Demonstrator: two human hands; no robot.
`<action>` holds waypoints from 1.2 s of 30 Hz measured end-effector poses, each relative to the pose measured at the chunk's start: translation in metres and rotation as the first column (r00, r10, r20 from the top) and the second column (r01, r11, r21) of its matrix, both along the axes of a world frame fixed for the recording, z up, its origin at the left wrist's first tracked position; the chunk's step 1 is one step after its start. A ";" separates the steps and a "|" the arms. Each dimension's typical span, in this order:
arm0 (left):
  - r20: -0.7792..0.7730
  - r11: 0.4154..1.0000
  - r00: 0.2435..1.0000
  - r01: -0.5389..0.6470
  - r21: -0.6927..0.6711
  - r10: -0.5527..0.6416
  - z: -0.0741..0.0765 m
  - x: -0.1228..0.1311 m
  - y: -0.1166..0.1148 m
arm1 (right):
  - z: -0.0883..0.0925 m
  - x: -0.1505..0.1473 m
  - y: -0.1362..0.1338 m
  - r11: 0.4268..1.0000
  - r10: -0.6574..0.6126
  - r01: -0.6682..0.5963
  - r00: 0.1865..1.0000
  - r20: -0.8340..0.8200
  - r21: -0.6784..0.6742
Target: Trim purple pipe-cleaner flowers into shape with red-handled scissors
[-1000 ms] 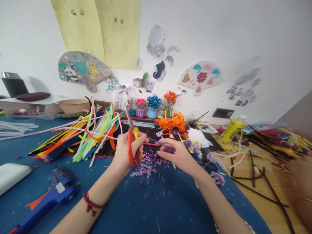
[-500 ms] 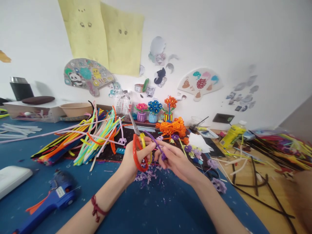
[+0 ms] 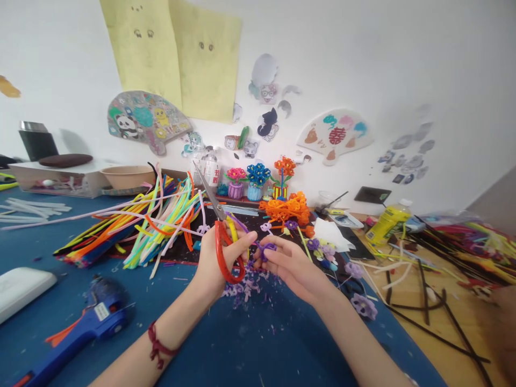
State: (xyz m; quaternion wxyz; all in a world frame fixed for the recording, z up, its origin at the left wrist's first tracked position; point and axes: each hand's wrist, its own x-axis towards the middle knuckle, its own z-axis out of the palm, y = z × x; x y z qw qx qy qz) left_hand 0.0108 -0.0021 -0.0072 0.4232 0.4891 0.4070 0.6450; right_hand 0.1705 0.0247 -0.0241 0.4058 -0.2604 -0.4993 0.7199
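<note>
Hooked in my left hand (image 3: pixel 210 263) are scissors with red and yellow handles (image 3: pixel 219 252), their blades pointing up and away. Thumb and fingers of that hand also pinch one end of a purple pipe cleaner (image 3: pixel 238 223). Its other part is bent into small loops, held between the fingertips of my right hand (image 3: pixel 296 271). The hands are close together over the mat, and fingers partly hide the loops. Below them lie purple fuzz scraps (image 3: pixel 242 290).
Bundled colourful pipe cleaners (image 3: pixel 161 226) lie left, a blue glue gun (image 3: pixel 97 317) nearer. Behind stand small potted pipe-cleaner flowers (image 3: pixel 258 180) and an orange pile (image 3: pixel 286 209). Purple flowers (image 3: pixel 364 306) and a yellow bottle (image 3: pixel 389 221) are right. Another person's blurred arm shows at far right.
The purple pipe cleaner's upright length has tilted down toward my left hand, and its looped part shows more between my right fingers. The scissors blades lean further left.
</note>
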 end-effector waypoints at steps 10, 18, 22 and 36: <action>0.315 0.987 0.946 0.117 -0.106 -0.078 0.003 -0.002 0.001 | 0.002 -0.002 -0.003 0.996 -0.009 0.010 1.000 -0.013 0.089; 0.365 0.980 0.924 0.164 -0.109 -0.114 0.005 -0.003 0.001 | 0.003 0.000 -0.005 0.980 0.089 -0.088 0.996 0.001 0.178; 0.398 0.974 0.908 0.192 -0.118 -0.131 0.003 -0.002 0.002 | 0.006 0.002 -0.008 0.964 0.191 -0.186 0.981 -0.009 0.191; 0.467 0.931 0.873 0.276 -0.239 -0.139 0.004 -0.003 0.005 | 0.007 0.010 -0.013 0.876 0.472 -0.467 0.882 -0.015 0.119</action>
